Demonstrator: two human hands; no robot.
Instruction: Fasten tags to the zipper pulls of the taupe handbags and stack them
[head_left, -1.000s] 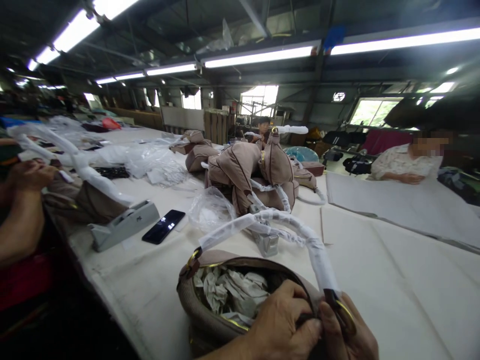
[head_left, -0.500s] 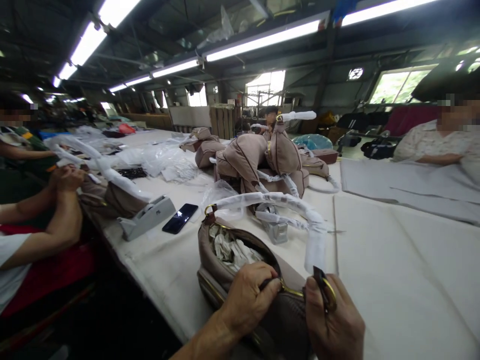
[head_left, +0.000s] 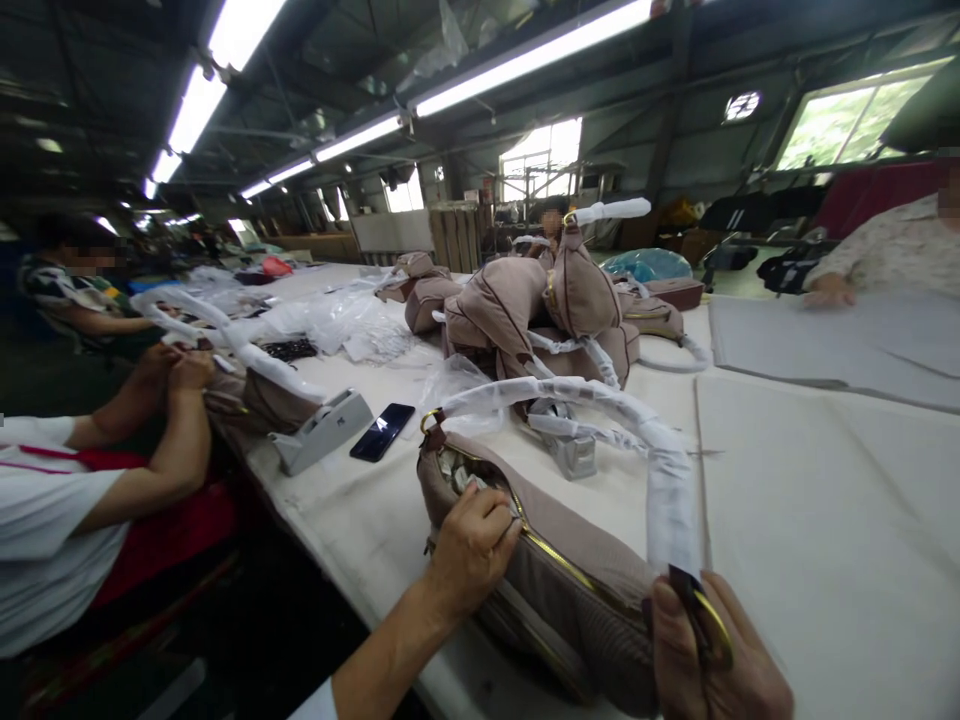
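A taupe handbag (head_left: 577, 540) lies lengthwise on the table in front of me, its gold zipper (head_left: 566, 562) closed along the near part and parted at the far end. White stuffing paper (head_left: 459, 470) shows through that gap. My left hand (head_left: 474, 545) is closed in a pinch at the point where the zipper parts; the pull itself is hidden by my fingers. With my right hand (head_left: 712, 640) I grip the bag's near end, at the dark strap tab with a gold ring (head_left: 716, 625). The handle (head_left: 570, 392), wrapped in white, arches over the bag.
Beyond the bag stand a grey tape dispenser (head_left: 574, 455) and a pile of similar bags (head_left: 499, 305). Left of it are a phone (head_left: 382, 432), another dispenser (head_left: 322, 432) and a co-worker's hands (head_left: 184, 368) at a bag. Flat sheets (head_left: 840, 340) lie right, near another person.
My left hand has slid along the zipper toward the bag's far end, and the opening is smaller. My right hand still grips the near end. The view has shifted slightly.
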